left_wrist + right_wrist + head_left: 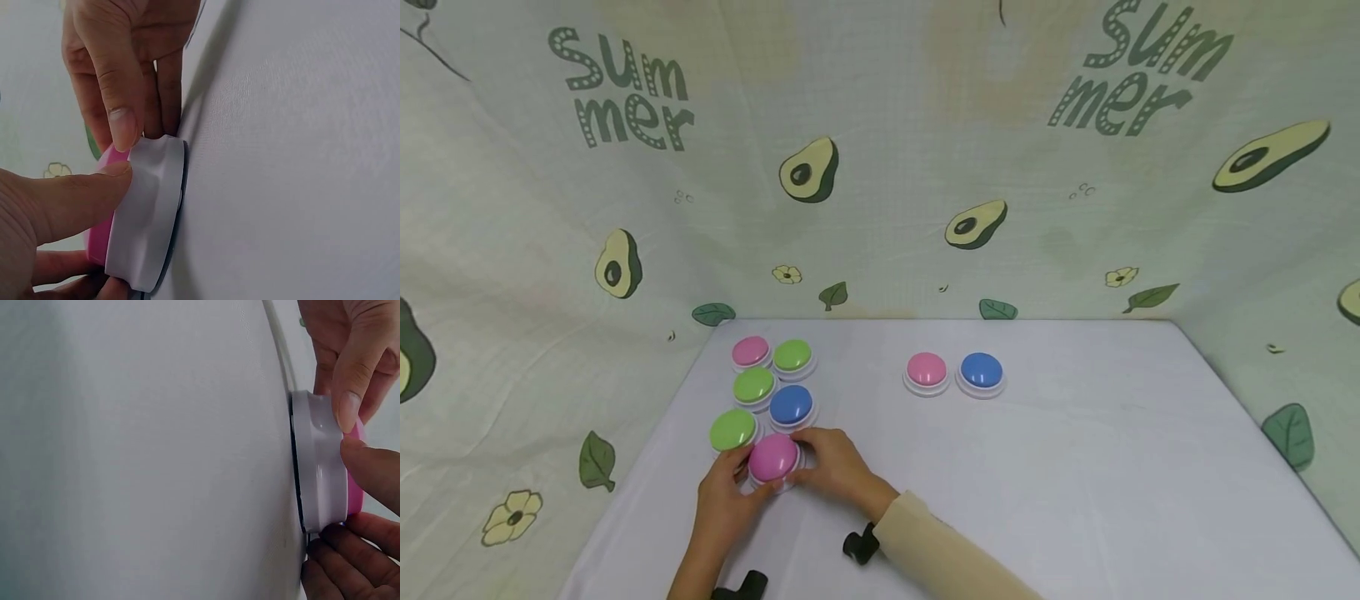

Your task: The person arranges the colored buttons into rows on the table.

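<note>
Both hands grip one push button (773, 457) with a pink dome and a white round base, at the front of the left cluster. My left hand (724, 500) holds its left and near side, and my right hand (838, 468) its right side. In the left wrist view the left thumb (75, 203) lies along the white base and pink edge, near the other thumb's tip. The right wrist view shows the base (319, 462) side-on at the tabletop; whether it touches cannot be told. Just behind are a green button (733, 430) and a blue button (792, 405).
Farther back in the cluster sit two more green buttons (753, 385) (792, 355) and a pink button (750, 351). Right of centre, a pink button (927, 369) stands beside a blue button (981, 371). White cloth covers the table (1075, 467); a printed curtain (887, 150) surrounds its back and sides.
</note>
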The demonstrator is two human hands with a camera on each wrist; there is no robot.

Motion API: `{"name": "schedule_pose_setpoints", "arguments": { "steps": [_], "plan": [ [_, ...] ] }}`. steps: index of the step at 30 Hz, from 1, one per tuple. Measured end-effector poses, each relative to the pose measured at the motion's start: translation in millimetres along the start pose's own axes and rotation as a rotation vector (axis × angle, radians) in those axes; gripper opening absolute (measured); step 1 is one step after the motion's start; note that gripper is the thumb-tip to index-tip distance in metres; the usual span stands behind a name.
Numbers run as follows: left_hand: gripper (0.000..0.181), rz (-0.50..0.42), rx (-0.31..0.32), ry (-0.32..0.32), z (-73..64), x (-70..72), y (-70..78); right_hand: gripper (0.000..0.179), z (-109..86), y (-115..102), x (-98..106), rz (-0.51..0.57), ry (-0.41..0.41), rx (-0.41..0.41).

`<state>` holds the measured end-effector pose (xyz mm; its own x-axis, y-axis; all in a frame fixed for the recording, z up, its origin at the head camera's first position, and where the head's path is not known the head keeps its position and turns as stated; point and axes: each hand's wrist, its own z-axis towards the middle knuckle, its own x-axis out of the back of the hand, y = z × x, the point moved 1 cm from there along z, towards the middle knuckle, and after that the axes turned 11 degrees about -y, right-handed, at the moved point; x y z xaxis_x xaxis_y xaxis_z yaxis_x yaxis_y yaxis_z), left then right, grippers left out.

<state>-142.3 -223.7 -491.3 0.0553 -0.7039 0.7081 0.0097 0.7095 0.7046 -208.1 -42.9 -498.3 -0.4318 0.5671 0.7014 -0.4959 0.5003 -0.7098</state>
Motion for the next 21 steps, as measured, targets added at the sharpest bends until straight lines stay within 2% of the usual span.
{"name": "schedule_pose_setpoints", "arguments": {
  "steps": [4,11,21],
  "plan": [
    [0.073,-0.023,0.015,-0.01,-1.1,0.0,-0.6,0.055,-0.5,-0.7,-1.9,-0.022,0.014,0.01],
    [0.07,-0.082,-0.037,0.03,-4.2,-0.2,-3.8,0.057,-2.1,-1.2,-5.6,-0.055,0.031,0.003],
    [0.071,-0.136,0.003,-0.001,-2.9,-1.3,-2.3,0.056,-2.7,-2.7,-6.4,-0.034,0.058,-0.021]
  ]
}}
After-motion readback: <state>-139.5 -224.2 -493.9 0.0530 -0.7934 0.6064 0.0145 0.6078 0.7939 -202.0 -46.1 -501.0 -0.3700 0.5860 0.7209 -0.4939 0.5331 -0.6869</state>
